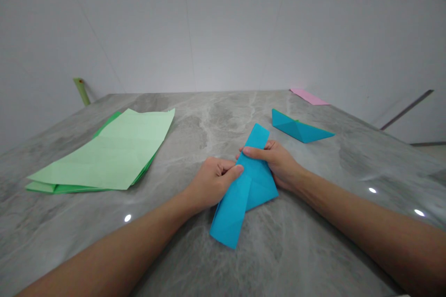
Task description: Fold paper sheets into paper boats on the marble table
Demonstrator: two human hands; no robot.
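Observation:
A folded blue sheet of paper [237, 199] is held up over the table, tilted, with a long flap across its front and a wider part sticking out at the lower right. My left hand [214, 178] pinches its left edge, thumb on the front. Higher up, my right hand [277, 162] grips it from the right, thumb pressed on the flap and the other fingers mostly hidden behind. Beyond my right hand lies a folded blue paper boat [301, 127] with a thin green edge along its top.
Several light and darker green sheets [104, 153] lie stacked at the left of the grey marbled table [174, 250]. A pink paper [308, 96] rests by the far right edge. A white panelled wall [230, 32] stands behind the table.

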